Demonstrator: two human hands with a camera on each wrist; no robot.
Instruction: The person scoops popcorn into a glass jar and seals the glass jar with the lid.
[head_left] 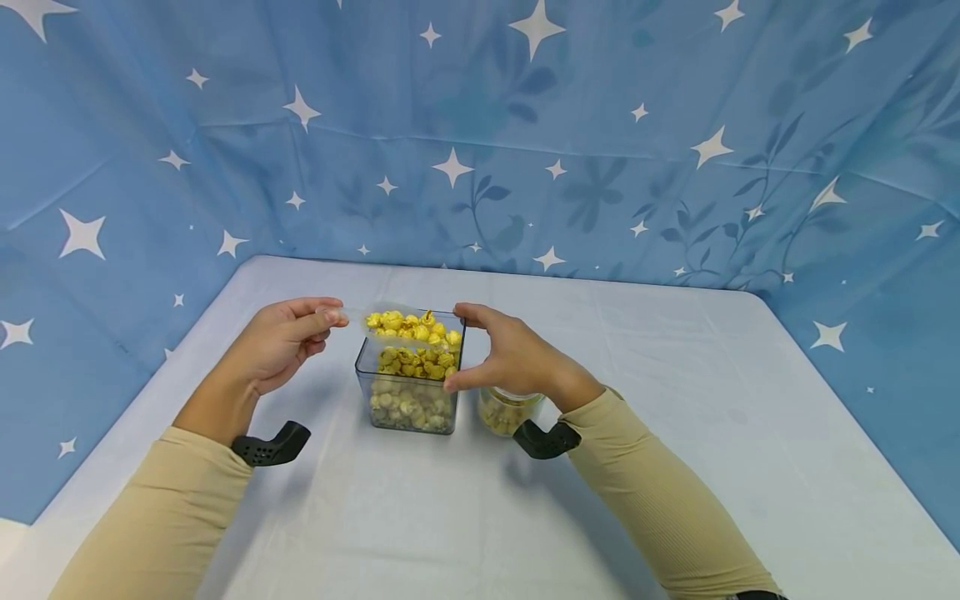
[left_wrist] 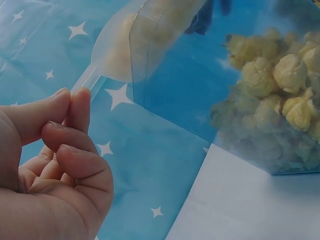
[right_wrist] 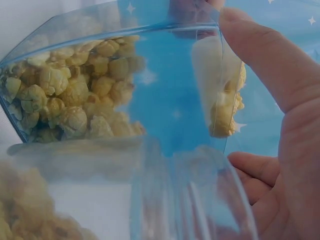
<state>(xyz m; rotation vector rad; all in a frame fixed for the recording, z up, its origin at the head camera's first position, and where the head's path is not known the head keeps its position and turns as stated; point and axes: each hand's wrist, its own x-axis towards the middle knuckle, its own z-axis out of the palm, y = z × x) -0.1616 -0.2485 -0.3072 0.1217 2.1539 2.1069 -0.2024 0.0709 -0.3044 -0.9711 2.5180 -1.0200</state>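
Observation:
My left hand (head_left: 288,337) pinches the thin handle of a translucent plastic scoop (left_wrist: 112,52) between thumb and index finger. Yellow popcorn (head_left: 397,320) fills the scoop, which is over the top of a clear square container (head_left: 363,379). More popcorn lies inside the container, seen through its wall in both wrist views. My right hand (head_left: 521,354) holds the container's right side, thumb at the near corner and fingers at the far one. Beneath that hand stands a clear round jar (head_left: 491,415) with popcorn in it, its top partly hidden.
A white cloth covers the table (head_left: 420,508). Behind it hangs a blue curtain (head_left: 480,100) with white stars. Both wrists wear black camera mounts (head_left: 272,446) over beige sleeves. The jar stands close to the container's right side.

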